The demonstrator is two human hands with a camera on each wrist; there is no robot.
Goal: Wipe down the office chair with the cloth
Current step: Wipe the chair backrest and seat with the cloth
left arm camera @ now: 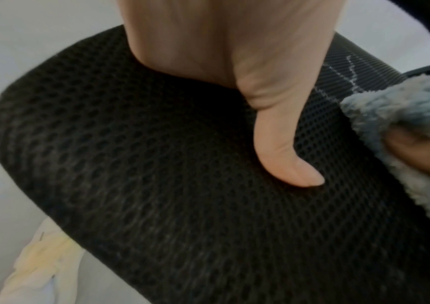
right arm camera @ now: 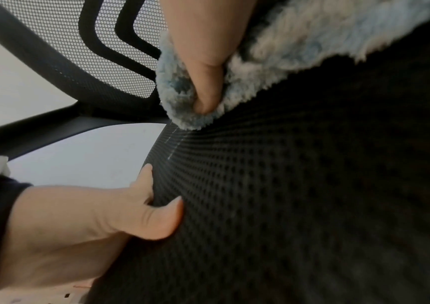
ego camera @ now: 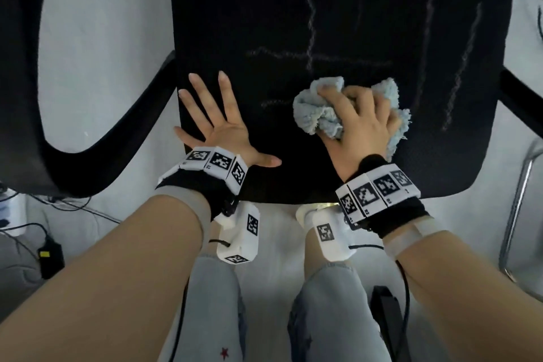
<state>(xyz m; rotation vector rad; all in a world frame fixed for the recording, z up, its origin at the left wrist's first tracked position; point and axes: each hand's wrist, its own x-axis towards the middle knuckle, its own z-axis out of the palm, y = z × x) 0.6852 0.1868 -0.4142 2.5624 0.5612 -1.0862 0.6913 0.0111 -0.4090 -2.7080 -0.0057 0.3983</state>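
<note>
Office, mesh chair point(ego camera: 338, 23), floor cables point(ego camera: 35, 232)

Black power adapter point(ego camera: 50, 253) with yellow label seen at lower left of head view, on pale floor point(ego camera: 102, 38), among tangled cables point(ego camera: 73, 206). Chrome tube frame point(ego camera: 517, 206) seen at right edge.

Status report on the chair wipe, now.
Left hand flat on seat, fingers spread. Right hand grips bunched blue cloth against seat. Chalky marks remain ahead of cloth. Nothing in the way.
</note>
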